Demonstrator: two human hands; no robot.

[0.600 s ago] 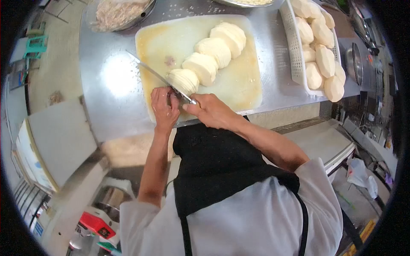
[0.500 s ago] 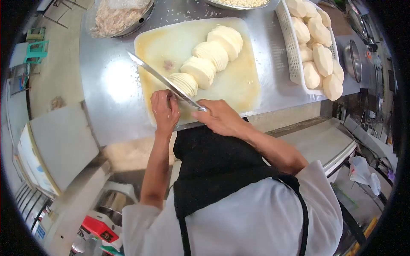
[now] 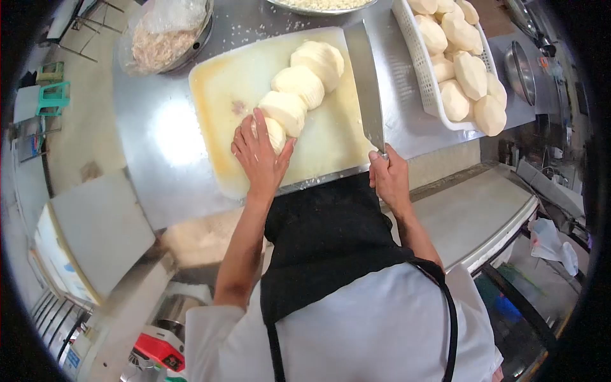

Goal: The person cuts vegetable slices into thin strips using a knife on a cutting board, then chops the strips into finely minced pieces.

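A row of peeled, sliced potatoes (image 3: pixel 299 86) runs diagonally over the yellow-stained cutting board (image 3: pixel 223 146). My left hand (image 3: pixel 259 156) lies over the nearest sliced potato (image 3: pixel 275 135), thumb on its right side and fingers around the left and top, partly covering it. In my right hand (image 3: pixel 389 175) is the handle of a broad-bladed kitchen knife (image 3: pixel 368 89). Its blade points away from me along the board's right edge, apart from the potatoes.
A white plastic basket (image 3: pixel 425 83) heaped with whole peeled potatoes (image 3: pixel 471 75) stands at the right, beside a metal bowl (image 3: pixel 520 73). At the back are a bowl of pale shredded food (image 3: pixel 159 48) and a bowl of chopped bits (image 3: pixel 324 5). The steel table (image 3: pixel 153 165) carries scattered crumbs.
The knife has swung from across the nearest potato to the board's right side, carried by my right hand. My left hand has opened out from curled fingers and reached over the nearest sliced potato.
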